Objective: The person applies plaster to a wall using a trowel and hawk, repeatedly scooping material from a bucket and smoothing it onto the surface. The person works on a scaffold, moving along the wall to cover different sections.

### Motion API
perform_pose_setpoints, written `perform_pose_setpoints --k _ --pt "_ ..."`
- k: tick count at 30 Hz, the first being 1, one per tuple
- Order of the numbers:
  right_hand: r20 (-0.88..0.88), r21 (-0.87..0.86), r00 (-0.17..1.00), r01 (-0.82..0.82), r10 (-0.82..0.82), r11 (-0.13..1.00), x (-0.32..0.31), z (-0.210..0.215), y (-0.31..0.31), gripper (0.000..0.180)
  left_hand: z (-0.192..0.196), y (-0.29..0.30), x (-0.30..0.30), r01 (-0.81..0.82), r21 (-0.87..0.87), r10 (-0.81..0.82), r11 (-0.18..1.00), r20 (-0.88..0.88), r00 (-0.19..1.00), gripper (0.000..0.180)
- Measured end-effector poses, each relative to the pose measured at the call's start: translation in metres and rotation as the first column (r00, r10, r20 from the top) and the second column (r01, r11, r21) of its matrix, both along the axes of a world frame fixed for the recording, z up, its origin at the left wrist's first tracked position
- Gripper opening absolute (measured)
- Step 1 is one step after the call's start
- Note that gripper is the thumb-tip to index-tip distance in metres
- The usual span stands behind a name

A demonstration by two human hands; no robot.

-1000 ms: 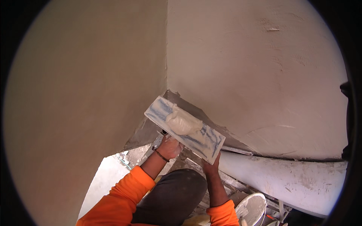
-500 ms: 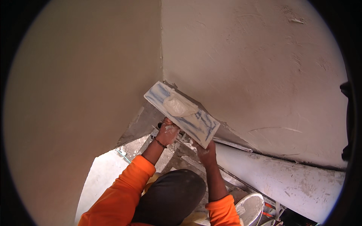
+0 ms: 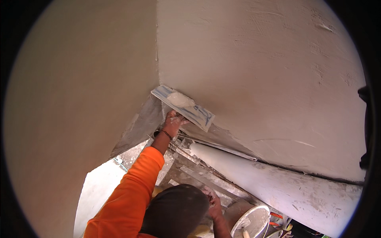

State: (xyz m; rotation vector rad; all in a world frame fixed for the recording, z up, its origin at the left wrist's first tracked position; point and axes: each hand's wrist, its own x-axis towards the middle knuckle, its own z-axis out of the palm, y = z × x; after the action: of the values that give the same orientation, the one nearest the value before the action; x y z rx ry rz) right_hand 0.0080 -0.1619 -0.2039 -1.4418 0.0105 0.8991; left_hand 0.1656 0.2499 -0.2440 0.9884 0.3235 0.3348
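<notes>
My left hand [image 3: 173,124] grips a plastering trowel [image 3: 198,115] from beneath, its handle hidden by the hand and blade. The long rectangular blade is smeared white and blue-grey, and a lump of wet plaster [image 3: 181,99] lies on its face. One long edge is against the right-hand wall [image 3: 254,87], with the far end at the inside corner. Low down beside my dark-clothed knee [image 3: 176,210] is my right hand [image 3: 213,201], fingers curled and partly hidden. What it holds, if anything, does not show.
A smooth wall [image 3: 79,87] rises on the left, with darker bare patches low by the corner. A large white pipe-like form [image 3: 278,186] runs along the right wall's foot. Below right stands a plaster-coated bucket [image 3: 254,220] with a stick-like handle in it. Boards and debris lie beneath.
My right hand has let go of the trowel's near end and dropped beside my knee. The left hand has moved the trowel up against the right wall, its blade tilted more edge-on.
</notes>
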Motion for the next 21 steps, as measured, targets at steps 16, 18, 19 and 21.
perform_pose_setpoints --k 16,18,19,21 --pt "0.31 -0.122 0.946 -0.056 0.092 0.991 0.003 0.046 0.01 0.044 0.183 -0.031 0.016 -0.041 0.239 0.086 0.97 -0.18 0.98 0.013" --pt "0.263 -0.136 0.962 -0.036 0.071 0.99 0.007 0.052 0.014 0.043 0.219 -0.034 0.019 -0.065 0.305 0.122 0.95 -0.172 0.977 0.013" --pt "0.286 -0.139 0.954 -0.052 0.09 0.989 0.008 0.055 0.015 0.043 0.237 -0.035 0.02 -0.059 0.313 0.107 0.948 -0.137 0.985 0.014" --pt "0.258 -0.079 0.964 -0.037 0.057 0.996 0.01 0.061 0.016 0.043 0.276 -0.035 0.022 -0.044 0.331 0.071 0.943 -0.071 0.995 0.016"
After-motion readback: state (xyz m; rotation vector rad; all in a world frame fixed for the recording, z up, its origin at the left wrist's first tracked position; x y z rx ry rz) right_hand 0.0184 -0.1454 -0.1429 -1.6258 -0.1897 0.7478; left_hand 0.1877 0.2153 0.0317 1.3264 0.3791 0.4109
